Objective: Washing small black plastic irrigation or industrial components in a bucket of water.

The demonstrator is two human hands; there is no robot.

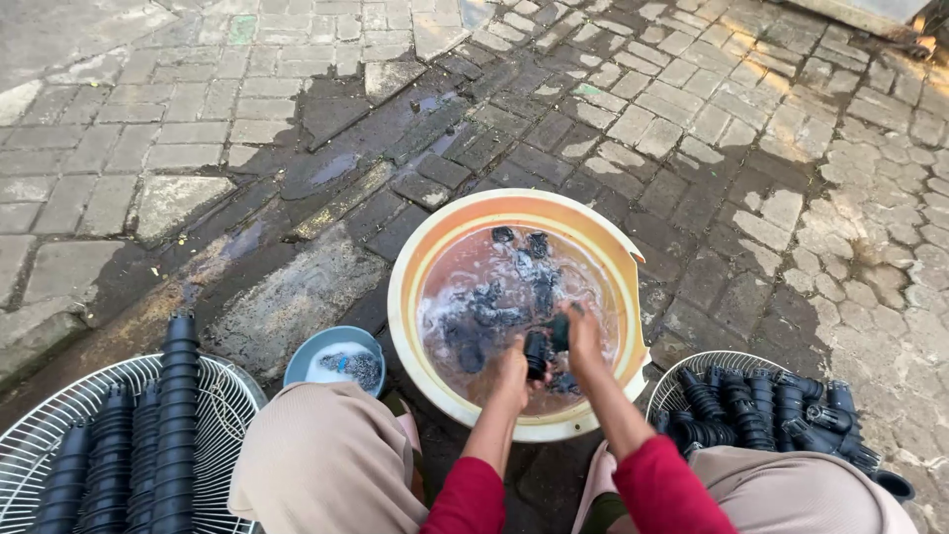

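An orange plastic basin [420, 257] of soapy water stands on wet paving in front of me, with several small black pots floating in it [489, 302]. My left hand [514, 371] grips a small black pot [536, 353] just above the water at the basin's near side. My right hand [581, 331] holds something dark against that pot; I cannot tell what it is. Both forearms wear red sleeves.
A white wire fan guard [35, 435] at lower left carries stacks of black pots [176, 425]. Another wire guard [682, 368] at lower right holds more black pots [771, 410]. A small blue bowl [336, 358] of foamy water sits left of the basin. My knees frame the bottom edge.
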